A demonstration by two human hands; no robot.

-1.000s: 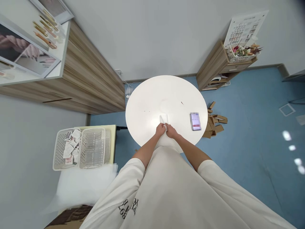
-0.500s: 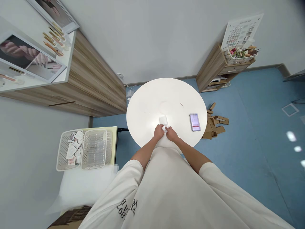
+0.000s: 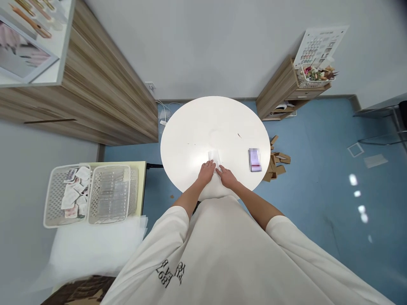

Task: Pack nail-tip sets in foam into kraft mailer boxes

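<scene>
A small white piece point(image 3: 214, 155), looking like folded paper or thin packaging, lies on the round white table point(image 3: 210, 116) near its front edge. My left hand point(image 3: 207, 170) is laid over its left side with the fingers stretched out flat. From the right, my right hand point(image 3: 227, 177) touches its near end, fingers extended and apart. The part of the piece beneath my hands is hidden. To the right on the tabletop sits a phone-like thing with a blurred purple face point(image 3: 255, 160).
At left, two white baskets point(image 3: 110, 169) hold small packets and clear items, beside translucent sheeting point(image 3: 95, 245). A wooden cabinet point(image 3: 108, 72) stands back left, a smaller one point(image 3: 276, 89) back right. Cardboard pieces point(image 3: 276, 165) lie on the floor right of the table.
Half a second ago my fingers were closed together on the white piece; now they are spread flatter over it. The camera view has shifted, with the cabinet and baskets now further left.
</scene>
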